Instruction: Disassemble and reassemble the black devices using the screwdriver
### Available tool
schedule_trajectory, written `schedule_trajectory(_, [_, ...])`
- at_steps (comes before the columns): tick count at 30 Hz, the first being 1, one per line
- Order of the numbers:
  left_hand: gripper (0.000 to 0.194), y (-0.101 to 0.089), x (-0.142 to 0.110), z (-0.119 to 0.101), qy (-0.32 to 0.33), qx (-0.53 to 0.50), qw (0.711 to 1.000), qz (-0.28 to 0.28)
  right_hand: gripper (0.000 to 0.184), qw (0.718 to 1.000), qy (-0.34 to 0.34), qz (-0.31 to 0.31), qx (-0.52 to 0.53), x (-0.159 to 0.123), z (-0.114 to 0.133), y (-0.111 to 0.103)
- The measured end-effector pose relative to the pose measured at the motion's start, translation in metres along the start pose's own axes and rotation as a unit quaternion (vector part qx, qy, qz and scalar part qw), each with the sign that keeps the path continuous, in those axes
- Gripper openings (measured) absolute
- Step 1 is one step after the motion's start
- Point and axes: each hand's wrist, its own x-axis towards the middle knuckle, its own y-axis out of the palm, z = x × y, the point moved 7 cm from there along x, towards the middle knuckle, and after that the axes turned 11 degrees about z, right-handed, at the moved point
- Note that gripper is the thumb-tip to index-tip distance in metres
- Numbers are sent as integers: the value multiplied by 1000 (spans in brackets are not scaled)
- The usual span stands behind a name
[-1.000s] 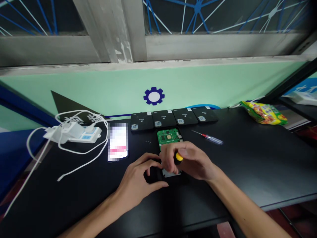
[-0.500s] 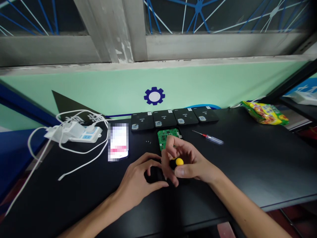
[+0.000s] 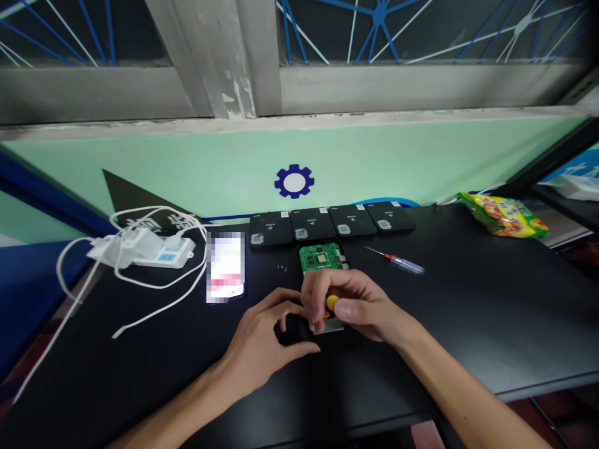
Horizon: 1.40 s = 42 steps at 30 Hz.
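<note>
My left hand curves its fingers and thumb round the left side of a black box on the desk, gripping it. Part of a pale label shows on that box. Above it, my right hand is closed round a yellow-and-black screwdriver; only its handle end shows, and the shaft is hidden by my fingers. Just beyond my right hand lies a green circuit board in a black casing, its near part covered by the hand.
Several black boxes line the wall. Tiny screws lie left of the board. Right of it is a clear-handled screwdriver. A phone, a power strip with white cables and a yellow-green snack bag are further out.
My right hand has turned and its fingers have drawn closer round the screwdriver. More of the circuit board and the pale label now show. My left hand keeps its hold.
</note>
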Motion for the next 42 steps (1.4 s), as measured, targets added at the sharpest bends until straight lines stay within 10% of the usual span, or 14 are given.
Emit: schedule_trajectory(42, [38,-3,0,-5,10,25,999,-18,25,998,-24,-45,-45,-1,-6,-15])
